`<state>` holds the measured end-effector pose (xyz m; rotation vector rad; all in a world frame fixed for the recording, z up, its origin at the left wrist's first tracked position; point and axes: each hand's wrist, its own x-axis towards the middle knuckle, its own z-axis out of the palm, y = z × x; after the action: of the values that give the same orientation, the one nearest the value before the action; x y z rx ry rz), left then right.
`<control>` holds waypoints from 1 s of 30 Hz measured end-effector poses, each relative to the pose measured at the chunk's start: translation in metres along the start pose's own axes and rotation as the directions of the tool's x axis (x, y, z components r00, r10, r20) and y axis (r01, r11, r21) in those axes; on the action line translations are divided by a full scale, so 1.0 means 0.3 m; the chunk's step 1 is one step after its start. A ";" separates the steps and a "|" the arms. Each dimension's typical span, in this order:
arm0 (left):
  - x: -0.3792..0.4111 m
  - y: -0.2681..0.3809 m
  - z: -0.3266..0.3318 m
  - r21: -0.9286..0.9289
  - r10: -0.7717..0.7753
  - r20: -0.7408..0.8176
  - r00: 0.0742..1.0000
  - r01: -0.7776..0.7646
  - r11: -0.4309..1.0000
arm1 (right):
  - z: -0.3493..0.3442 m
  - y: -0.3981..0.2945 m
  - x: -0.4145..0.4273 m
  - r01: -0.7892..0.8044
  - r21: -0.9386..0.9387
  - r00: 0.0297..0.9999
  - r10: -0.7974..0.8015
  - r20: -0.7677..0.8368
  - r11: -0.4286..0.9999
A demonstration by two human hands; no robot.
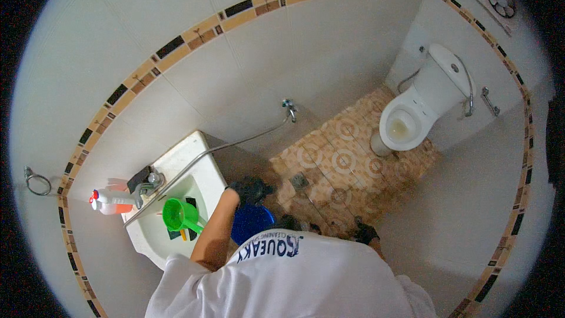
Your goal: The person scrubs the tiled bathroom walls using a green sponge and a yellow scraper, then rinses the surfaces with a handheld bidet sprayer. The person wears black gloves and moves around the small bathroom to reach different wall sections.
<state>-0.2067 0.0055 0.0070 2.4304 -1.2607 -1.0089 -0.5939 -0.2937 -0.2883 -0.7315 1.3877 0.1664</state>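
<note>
My left hand (250, 191), in a black glove, is over or at the far rim of a blue bucket (252, 223) beside the sink. Its fingers blend into dark material, so its grip cannot be told. Low at the right, past my white shirt, my right hand (365, 232) shows in a black glove above the tiled floor; its fingers are unclear. A green plastic dipper (178, 215) lies in the white sink basin (207, 190), with black pieces and a yellow-orange item around it. Plastic bottles (112, 198), one with orange liquid, stand by the sink faucet (143, 190).
A metal hose (240, 141) runs from a wall tap (290, 108) across the sink. The white toilet (404, 128) has its bowl uncovered. A floor drain (299, 180) lies in the patterned tiles. A spray hose (470, 97) hangs beside the tank; a towel ring (38, 184) is at left.
</note>
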 end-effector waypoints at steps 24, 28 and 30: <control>1.010 -0.051 0.172 -0.335 -0.740 0.279 0.612 0.784 0.523 | -0.529 -1.137 0.478 0.517 -0.854 0.618 -0.670 0.412 -0.048; 1.333 0.204 0.019 -0.350 -0.644 0.174 0.745 0.658 0.667 | -0.506 -1.467 0.503 0.445 -0.891 0.648 -0.717 0.257 0.083; 1.486 0.276 -0.018 -0.360 -0.527 0.043 0.849 0.505 0.785 | -0.473 -1.658 0.410 0.424 -0.820 0.711 -0.703 0.038 0.385</control>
<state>-0.0795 -0.3964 -0.1603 2.5183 -0.3217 -1.1570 -0.4291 -0.7944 -0.2191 -2.0694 1.2296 0.0939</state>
